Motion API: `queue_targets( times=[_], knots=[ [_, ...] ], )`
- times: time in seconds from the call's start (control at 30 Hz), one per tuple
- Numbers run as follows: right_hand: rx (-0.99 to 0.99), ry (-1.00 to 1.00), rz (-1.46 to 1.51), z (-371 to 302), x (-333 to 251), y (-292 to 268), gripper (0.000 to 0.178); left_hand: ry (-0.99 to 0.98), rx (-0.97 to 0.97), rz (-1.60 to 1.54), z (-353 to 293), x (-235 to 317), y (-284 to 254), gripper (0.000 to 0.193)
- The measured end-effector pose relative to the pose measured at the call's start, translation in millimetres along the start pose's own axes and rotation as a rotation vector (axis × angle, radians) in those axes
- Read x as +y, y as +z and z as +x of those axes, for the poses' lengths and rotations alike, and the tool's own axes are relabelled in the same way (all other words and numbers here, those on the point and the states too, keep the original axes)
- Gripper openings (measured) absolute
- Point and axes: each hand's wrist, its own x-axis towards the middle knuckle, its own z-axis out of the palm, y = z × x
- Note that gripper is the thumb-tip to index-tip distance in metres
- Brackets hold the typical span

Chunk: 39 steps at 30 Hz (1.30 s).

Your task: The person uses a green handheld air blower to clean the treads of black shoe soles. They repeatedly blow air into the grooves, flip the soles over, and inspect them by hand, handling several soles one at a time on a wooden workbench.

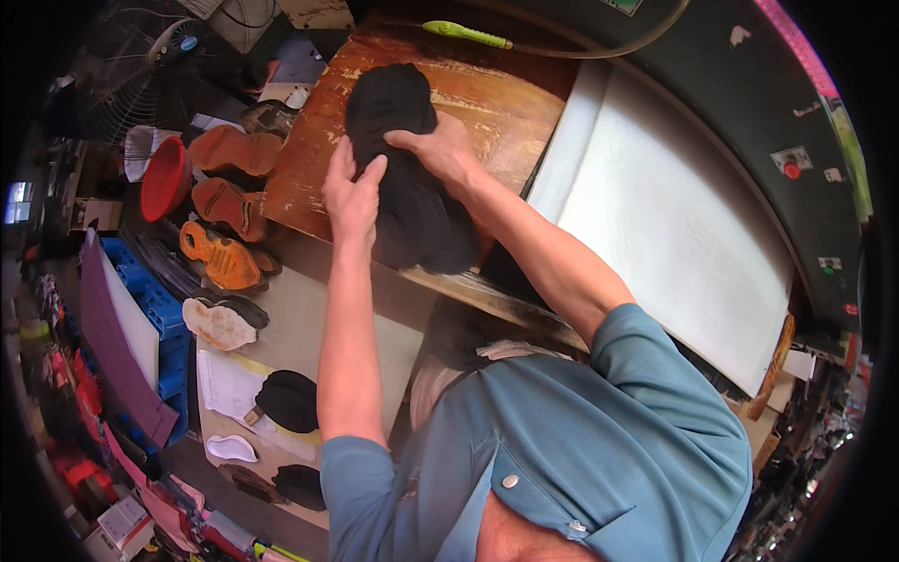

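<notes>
A stack of black insole-shaped pieces (391, 103) lies on the worn brown wooden board (506, 103). It runs lengthwise toward me, and its near end reaches the board's front edge. My left hand (354, 197) grips the stack's left side, thumb pointing up along it. From the right, my right hand (445, 150) closes on the same stack, its thumb laid across the top and its other fingers mostly hidden at the side. How many pieces are stacked cannot be made out.
Left of the board are a red bowl (167, 178), orange sole-shaped pieces (225, 260) and a fan (140, 80). Below them, more black pieces (287, 401) lie by papers. A green-handled tool (466, 35) rests behind. A white panel (655, 206) and a dark machine with buttons (791, 169) stand right.
</notes>
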Motion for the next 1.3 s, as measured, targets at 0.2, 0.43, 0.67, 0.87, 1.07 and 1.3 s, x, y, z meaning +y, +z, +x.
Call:
queue_targets(
  times=[0.2, 0.43, 0.67, 0.87, 1.07, 1.3],
  knots=[
    [-0.143, -0.146, 0.365, -58.3, -30.4, -8.7, 0.044, -0.194, -0.157, -0.036, -2.3, 63.6, -29.3, 0.066],
    [-0.349, -0.345, 0.409, -80.8, -56.7, 1.5, 0.089, 0.209, -0.32, 0.617, -31.4, 172.4, -26.8, 0.054],
    [0.062, -0.371, 0.168, -38.5, -30.7, -62.8, 0.081, 0.224, -0.574, 1.024, -36.9, 98.9, -10.0, 0.056],
    [0.179, -0.116, -0.172, -27.0, 13.3, -85.4, 0.057, 0.427, -0.59, 1.086, -36.0, 63.3, 4.4, 0.054],
    [0.02, -0.289, -0.149, -30.9, 19.1, -59.5, 0.067, 0.551, -0.453, 1.123, -35.7, 52.5, 13.4, 0.069],
    [-0.089, -0.27, -0.173, -41.0, 22.3, -43.5, 0.091, 0.548, -0.38, 1.075, -38.9, 40.9, 3.0, 0.065]
  ],
)
